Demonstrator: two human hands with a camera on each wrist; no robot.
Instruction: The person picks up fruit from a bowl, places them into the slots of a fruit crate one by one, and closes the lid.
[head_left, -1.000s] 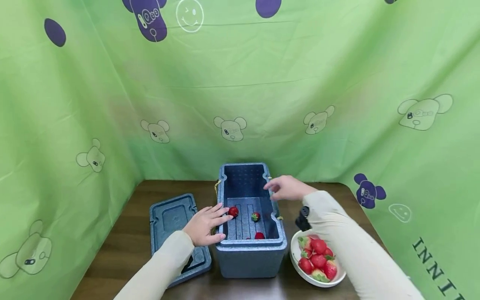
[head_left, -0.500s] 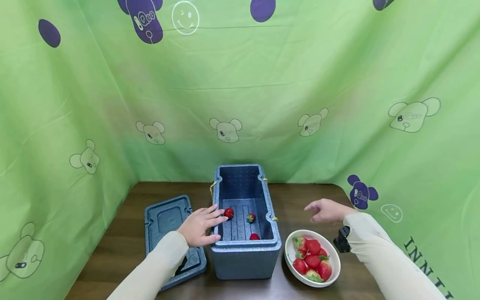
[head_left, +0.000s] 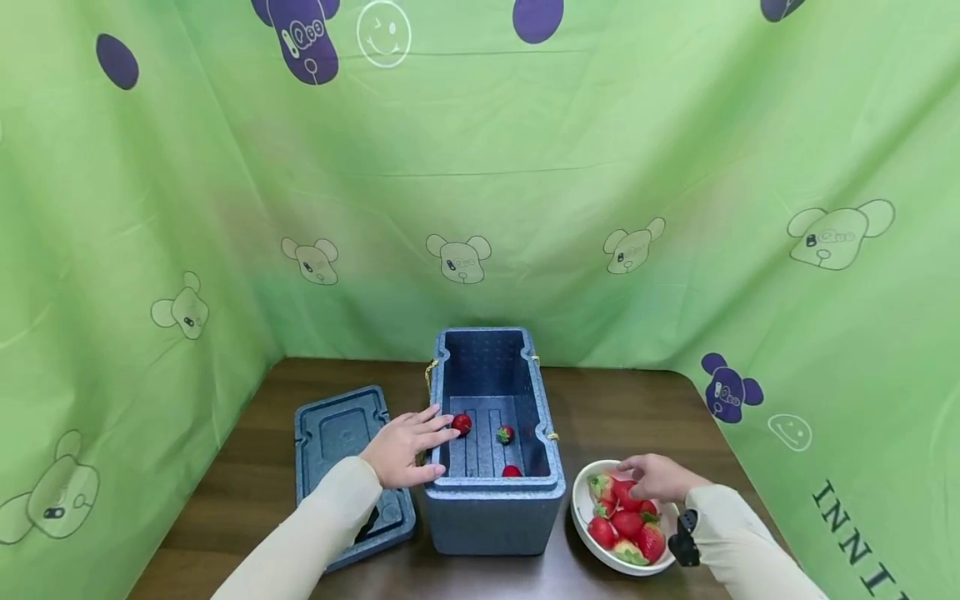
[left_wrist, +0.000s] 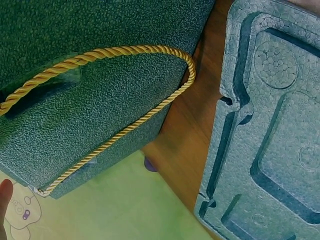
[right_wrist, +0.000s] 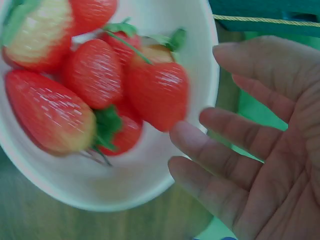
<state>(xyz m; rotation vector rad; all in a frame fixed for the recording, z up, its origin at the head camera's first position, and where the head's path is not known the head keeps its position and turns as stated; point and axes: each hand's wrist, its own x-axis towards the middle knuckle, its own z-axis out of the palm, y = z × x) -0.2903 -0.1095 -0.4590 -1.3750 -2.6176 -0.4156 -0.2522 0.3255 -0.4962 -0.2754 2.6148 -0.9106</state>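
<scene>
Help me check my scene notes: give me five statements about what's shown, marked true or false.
1. The white bowl holds strawberries. True.
2. The lid closes the blue box. False: the lid lies on the table beside the open box.
3. A yellow rope is attached to the box. True.
4. The right grip is inside the box. False: it is at the bowl.
5. The left grip is at the box's left side. True.

Red strawberries with green leaves, white bowl, speckled blue box, blue lid, yellow rope, brown wood-grain table, cream sleeves, purple-printed green cloth
</scene>
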